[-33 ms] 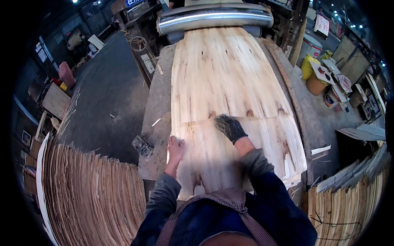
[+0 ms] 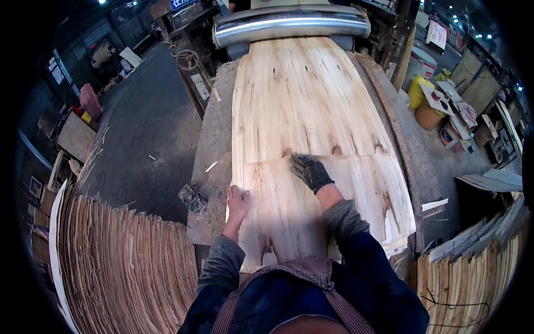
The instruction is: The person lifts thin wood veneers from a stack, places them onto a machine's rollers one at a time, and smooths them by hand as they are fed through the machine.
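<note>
Bare and resting on the left edge of a pale wood veneer sheet (image 2: pixel 300 206), my left hand (image 2: pixel 238 202) has its fingers stretched forward. My right hand (image 2: pixel 311 173), in a dark glove, lies with fingers extended on the same sheet, close to its far edge. Beyond that edge, another veneer sheet (image 2: pixel 300 106) with brown knots and streaks runs up to a shiny metal roller (image 2: pixel 295 30). Both sheets lie on a worn grey table (image 2: pixel 211 145). Neither hand appears to hold anything.
A tall row of veneer sheets (image 2: pixel 122 261) stands at my lower left. Another bundle (image 2: pixel 473 278), tied with dark cord, is at lower right. A dark dirty block (image 2: pixel 192 197) sits on the table's left side. Buckets and a yellow bag (image 2: pixel 416 91) stand at far right.
The farther veneer sheet has slid slightly away, toward the roller. My right hand has shifted a little forward, while my left hand stays at the sheet's left edge.
</note>
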### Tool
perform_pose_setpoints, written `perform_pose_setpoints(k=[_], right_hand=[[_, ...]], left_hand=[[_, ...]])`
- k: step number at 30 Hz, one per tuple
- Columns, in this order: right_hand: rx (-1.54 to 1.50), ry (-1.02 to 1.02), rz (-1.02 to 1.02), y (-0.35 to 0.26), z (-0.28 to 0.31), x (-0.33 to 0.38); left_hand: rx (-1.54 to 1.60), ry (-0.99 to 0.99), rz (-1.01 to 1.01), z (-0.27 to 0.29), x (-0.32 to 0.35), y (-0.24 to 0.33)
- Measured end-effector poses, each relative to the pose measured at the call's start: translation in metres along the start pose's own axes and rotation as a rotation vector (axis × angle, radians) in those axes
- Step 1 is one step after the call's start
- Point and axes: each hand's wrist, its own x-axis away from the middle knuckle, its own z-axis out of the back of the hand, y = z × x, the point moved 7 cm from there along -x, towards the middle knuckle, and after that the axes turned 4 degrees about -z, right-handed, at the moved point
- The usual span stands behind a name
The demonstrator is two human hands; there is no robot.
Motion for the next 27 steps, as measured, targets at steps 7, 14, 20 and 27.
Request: perform_pose_setpoints(k=[7,14,20,27], right_hand=[[-0.131,0.043,-0.206,0.039,-0.016,0.078],[-0.083,-0.028,-0.551,0.073,-0.055,0.233],[-0.007,0.123,-0.569,0.102,-0.017,0.306],[0.044,0.34,-0.413,0.067,-0.019,0.336]], left_hand=[[0.751,-0.094,0.269,-0.009,-0.001,-0.029],[1.238,-0.086,0.252,0.035,-0.009,0.004],[1.347,-0.139,0.146,0.077,-0.02,0.031],[1.502,-0.155,0.134,0.137,-0.017,0.085]])
